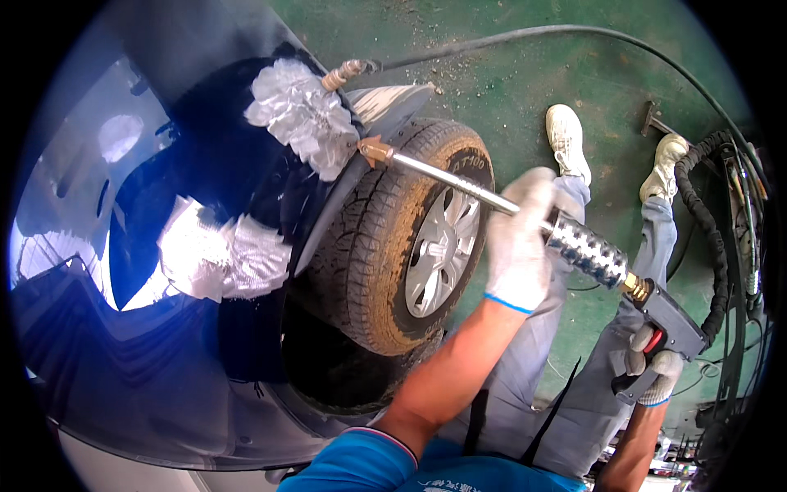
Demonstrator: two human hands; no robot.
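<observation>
Left hand [518, 246], nearer the copper tip [375, 151], curls fingers round the puller [584, 248] (slanting toward the wheel-arch edge [334, 205]); right hand [666, 375] clasps its grip [634, 387].

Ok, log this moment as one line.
left hand: around metal rod | right hand: on gun-shaped handle | copper-coloured tip: at wheel-arch edge | blue panel: bare-metal patches | tyre: brown-stained

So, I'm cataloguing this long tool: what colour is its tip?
The tip is coppery brown, best in the head view.

Blue-edged white gloves [518, 262], blue shirt [361, 466], grey trousers [525, 361]
</observation>
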